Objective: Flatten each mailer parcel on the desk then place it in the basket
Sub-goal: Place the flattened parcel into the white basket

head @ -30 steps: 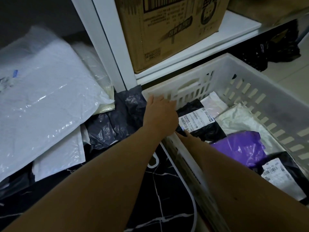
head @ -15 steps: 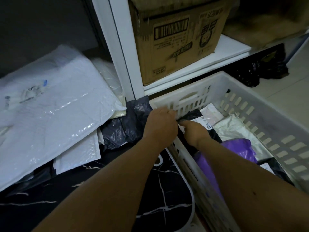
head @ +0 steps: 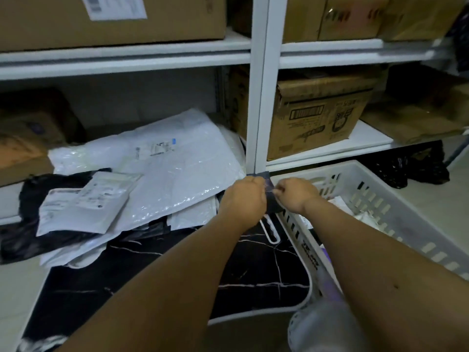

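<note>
Both hands, left hand [head: 242, 199] and right hand [head: 295, 195], pinch one dark mailer [head: 270, 196] (no readable label) beside the basket [head: 380, 199]

Both forearms are bare to the frame's edge; left hand [head: 242, 199] and right hand [head: 295, 195] ungloved, without rings or watch.

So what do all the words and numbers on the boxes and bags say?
None can be read for sure.
Cardboard box on the shelf: a barcode and dark printed characters, too blurred.
Label on the top left box: print too small.
White mailer label: blurred.
Small grey mailer label: blurred.
Basket rim: dark print, unreadable.
</note>
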Tool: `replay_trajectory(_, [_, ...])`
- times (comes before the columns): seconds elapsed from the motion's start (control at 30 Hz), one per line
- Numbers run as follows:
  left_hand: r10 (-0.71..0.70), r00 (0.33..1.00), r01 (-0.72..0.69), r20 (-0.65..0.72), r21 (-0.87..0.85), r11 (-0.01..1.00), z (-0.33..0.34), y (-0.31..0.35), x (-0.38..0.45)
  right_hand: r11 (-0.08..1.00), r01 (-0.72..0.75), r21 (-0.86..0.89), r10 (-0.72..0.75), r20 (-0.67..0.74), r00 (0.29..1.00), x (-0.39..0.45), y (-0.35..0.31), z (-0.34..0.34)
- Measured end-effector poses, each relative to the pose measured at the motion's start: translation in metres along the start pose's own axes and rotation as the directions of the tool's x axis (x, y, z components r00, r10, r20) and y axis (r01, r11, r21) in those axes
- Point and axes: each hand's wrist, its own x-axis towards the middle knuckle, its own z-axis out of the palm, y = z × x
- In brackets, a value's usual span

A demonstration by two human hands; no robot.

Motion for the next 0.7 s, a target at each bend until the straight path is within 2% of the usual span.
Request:
replay_trajectory(0.1, [-0.065, 0.997, 0.066, -0.04, 0.048, 0.997, -0.029, -0.029, -0.024, 0.997, 0.08, 0.018, -0.08, 0.027, 0.996, -0.01, -0.052, 0.003])
replay_trajectory(0.2, [-0.188, 0.98, 0.192, -0.065, 0.068, 0.979, -0.052, -0.072, -0.054, 0.983, 0.166, 0.074, -0.171, 0.074, 0.983, -0.024, -0.112, 0.018])
replay_trajectory(0.33, [-0.37, 0.921, 0.384, -0.126, 0.119, 0.916, -0.076, -0.133, -0.097, 0.948, 0.271, 0.164, -0.292, 0.122, 0.949, -0.04, -0.192, 0.048])
replay_trajectory(0.4, [-0.454, 0.875, 0.477, -0.17, 0.134, 0.869, -0.086, -0.163, -0.117, 0.92, 0.267, 0.285, -0.314, 0.135, 0.94, -0.044, -0.226, 0.065])
replay_trajectory(0.47, [-0.526, 0.818, 0.564, -0.235, 0.144, 0.813, -0.096, -0.19, -0.136, 0.853, 0.185, 0.488, -0.301, 0.169, 0.939, -0.047, -0.259, 0.081])
replay_trajectory(0.5, [-0.551, 0.792, 0.597, -0.262, 0.145, 0.789, -0.1, -0.2, -0.143, 0.79, 0.097, 0.605, -0.277, 0.212, 0.937, -0.048, -0.272, 0.087])
replay_trajectory(0.57, [-0.612, 0.736, 0.662, -0.288, 0.119, 0.74, -0.106, -0.222, -0.157, 0.615, -0.167, 0.771, -0.208, 0.363, 0.908, -0.053, -0.302, 0.096])
replay_trajectory(0.63, [-0.65, 0.703, 0.699, -0.287, 0.107, 0.707, -0.108, -0.236, -0.166, 0.471, -0.38, 0.796, -0.149, 0.496, 0.855, -0.057, -0.321, 0.102])
replay_trajectory(0.7, [-0.664, 0.692, 0.71, -0.285, 0.096, 0.698, -0.106, -0.247, -0.172, 0.381, -0.475, 0.793, -0.114, 0.55, 0.827, -0.055, -0.336, 0.114])
